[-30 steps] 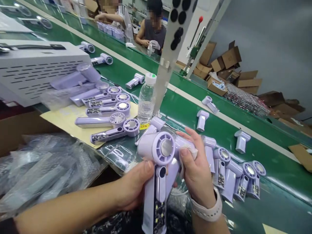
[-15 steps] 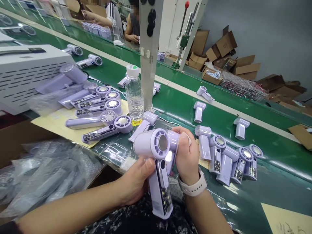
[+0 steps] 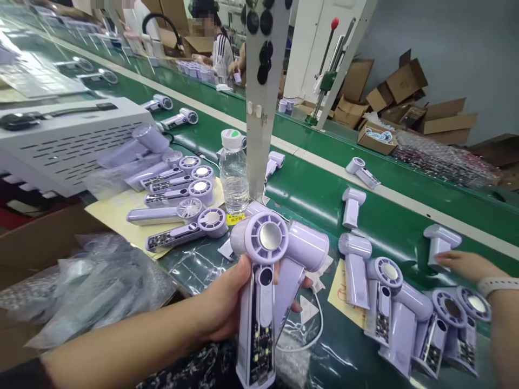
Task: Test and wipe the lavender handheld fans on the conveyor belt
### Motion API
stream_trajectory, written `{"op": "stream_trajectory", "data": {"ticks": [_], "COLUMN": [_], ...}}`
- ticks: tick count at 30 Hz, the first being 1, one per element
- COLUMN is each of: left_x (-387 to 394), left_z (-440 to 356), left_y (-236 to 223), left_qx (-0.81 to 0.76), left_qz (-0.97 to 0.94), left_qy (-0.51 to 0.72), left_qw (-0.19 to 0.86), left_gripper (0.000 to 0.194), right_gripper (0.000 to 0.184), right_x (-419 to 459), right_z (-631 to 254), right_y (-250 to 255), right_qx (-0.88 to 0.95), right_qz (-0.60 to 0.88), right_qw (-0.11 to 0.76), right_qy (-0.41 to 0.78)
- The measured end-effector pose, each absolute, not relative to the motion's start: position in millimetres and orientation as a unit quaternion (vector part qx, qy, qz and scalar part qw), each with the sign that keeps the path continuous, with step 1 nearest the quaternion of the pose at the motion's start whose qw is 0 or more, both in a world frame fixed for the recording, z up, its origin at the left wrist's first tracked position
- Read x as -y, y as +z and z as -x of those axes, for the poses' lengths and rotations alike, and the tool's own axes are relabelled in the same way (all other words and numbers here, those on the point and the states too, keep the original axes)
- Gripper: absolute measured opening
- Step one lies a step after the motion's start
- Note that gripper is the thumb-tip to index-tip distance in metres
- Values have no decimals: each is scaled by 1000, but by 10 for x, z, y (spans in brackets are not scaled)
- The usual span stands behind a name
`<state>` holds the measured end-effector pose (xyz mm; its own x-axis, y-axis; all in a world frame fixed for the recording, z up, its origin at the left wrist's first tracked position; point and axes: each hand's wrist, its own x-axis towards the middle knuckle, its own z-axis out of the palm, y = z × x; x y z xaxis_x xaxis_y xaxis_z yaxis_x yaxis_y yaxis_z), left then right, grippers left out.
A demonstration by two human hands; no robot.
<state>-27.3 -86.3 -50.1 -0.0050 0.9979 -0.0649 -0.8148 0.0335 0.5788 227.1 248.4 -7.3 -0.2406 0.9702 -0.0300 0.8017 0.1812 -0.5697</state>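
Green conveyor belt (image 3: 312, 178) slants across beyond you. Two purple fans (image 3: 270, 236), heads up, in front of you; your left hand (image 3: 227, 297) curled round both handles. Your right hand (image 3: 470, 266): fingers partly bent at a lone fan (image 3: 443, 237) on the belt; grip, cannot tell.

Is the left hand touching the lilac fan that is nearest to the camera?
Touching. The head view shows the left hand holding the nearest lilac fan, with the thumb against its side, just below its round top.
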Motion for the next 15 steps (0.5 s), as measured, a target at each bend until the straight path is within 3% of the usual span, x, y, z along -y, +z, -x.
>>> {"op": "stream_trajectory", "data": {"ticks": [3, 7, 9, 15], "left_x": [799, 767, 774, 937], "left_z": [261, 265, 272, 312], "left_y": [-507, -530, -539, -520], "left_qx": [-226, -226, -232, -226], "left_qz": [-206, -194, -191, -264], "left_qy": [674, 672, 673, 688], "left_qw": [673, 678, 675, 637], "left_gripper": [57, 59, 58, 47], "right_gripper": [30, 42, 39, 31], "right_x": [-2766, -3065, -3099, -2785], "right_z": [-2406, -2280, -2018, -1022], "right_y": [-132, -269, -358, -506], "right_qx": [735, 705, 717, 792], "right_qz": [634, 683, 669, 598], "right_qw": [100, -35, -81, -92], "right_qy": [217, 186, 179, 87]}}
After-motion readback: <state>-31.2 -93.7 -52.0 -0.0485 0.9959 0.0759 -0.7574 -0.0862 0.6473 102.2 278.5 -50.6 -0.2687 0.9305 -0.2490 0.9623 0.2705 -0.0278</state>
